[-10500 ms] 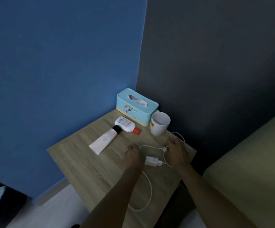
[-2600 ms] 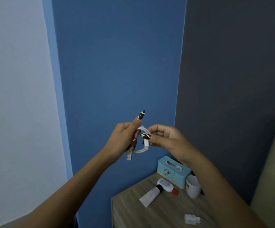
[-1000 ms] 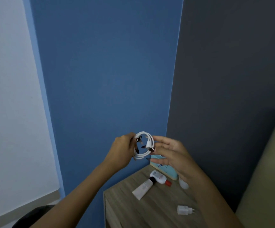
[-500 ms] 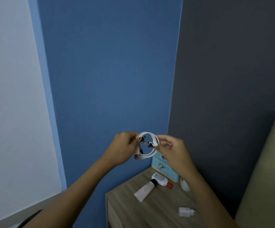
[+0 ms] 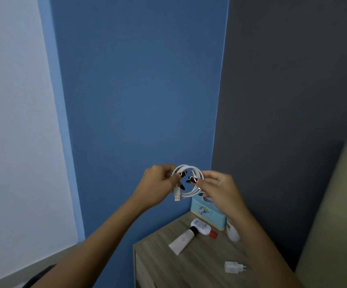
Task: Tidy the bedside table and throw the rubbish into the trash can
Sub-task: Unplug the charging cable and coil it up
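Coiling looks finished: cable [image 5: 186, 166], earlier loose, now a neat loop mid-frame. Pinched by left hand [image 5: 158, 183] and right hand [image 5: 220, 190]; ready to stow.

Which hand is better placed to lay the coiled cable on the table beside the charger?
Probably the right hand: it pinches the cable and its forearm hangs over the charger; the left hand is farther off.

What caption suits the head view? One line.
Left hand and right hand hold a coiled white cable above the bedside table.
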A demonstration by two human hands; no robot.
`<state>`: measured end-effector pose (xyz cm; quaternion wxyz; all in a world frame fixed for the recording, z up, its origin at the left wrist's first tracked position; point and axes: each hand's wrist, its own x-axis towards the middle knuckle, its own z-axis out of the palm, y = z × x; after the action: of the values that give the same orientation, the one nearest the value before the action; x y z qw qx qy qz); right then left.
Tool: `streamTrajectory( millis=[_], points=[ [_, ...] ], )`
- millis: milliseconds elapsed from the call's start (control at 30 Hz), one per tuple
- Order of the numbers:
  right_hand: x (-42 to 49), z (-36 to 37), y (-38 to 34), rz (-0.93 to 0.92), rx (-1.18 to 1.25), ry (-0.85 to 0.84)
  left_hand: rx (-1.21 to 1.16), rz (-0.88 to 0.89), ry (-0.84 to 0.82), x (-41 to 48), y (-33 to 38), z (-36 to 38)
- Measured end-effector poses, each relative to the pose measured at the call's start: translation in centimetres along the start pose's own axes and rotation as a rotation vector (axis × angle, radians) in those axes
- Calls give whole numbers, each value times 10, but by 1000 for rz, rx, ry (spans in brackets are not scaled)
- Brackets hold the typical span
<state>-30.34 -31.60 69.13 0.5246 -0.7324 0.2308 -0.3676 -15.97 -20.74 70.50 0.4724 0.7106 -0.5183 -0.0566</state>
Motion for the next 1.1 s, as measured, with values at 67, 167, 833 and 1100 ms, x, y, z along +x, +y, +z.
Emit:
streamTrajectory(
  millis=[67, 167, 833, 1100],
  points=[
    [1, -1, 3, 12, -3, 29, -7, 0, -6, -1, -3, 2],
    [3, -1, 10, 27, 44, 69, -20, 9, 3, -1, -9, 9],
    [13, -15, 72, -12, 126, 336, -93, 23, -28, 24, -29, 69],
    [17, -29, 103, 66, 157, 405, -161, 25, -68, 36, -50, 106]
  ],
)
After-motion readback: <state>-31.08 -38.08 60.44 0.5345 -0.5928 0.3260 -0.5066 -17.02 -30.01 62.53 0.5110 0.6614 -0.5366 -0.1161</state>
